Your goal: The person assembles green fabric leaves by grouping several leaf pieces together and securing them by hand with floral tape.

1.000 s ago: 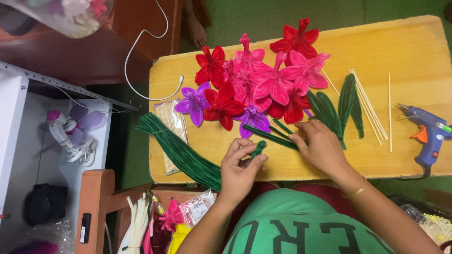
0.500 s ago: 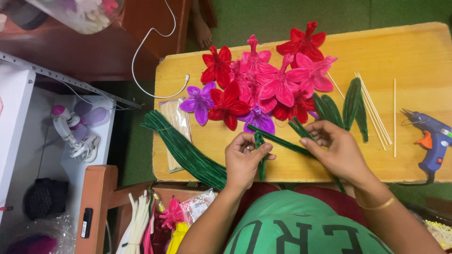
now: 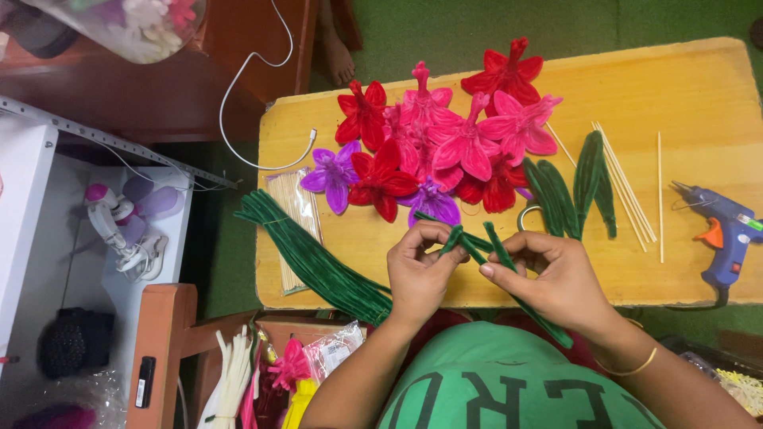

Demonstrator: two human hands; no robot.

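Both hands are up over the near edge of the yellow wooden table, right at its middle. The left hand has its fingers curled in, thumb and forefinger pinching the bent end of a green fuzzy stem. The right hand is closed too, fingertips nipping a second green stem that runs down past the near edge towards the green shirt. The two stems cross between the hands, touching.

Just beyond the fingers lies a cluster of red, pink and purple fuzzy flowers, spread across the middle of the table. At the near left corner a thick bundle of green stems hangs over the edge, lying across a packet of thin sticks. Right of the flowers are green fuzzy leaves and loose wooden skewers; by the right edge rests a blue glue gun.
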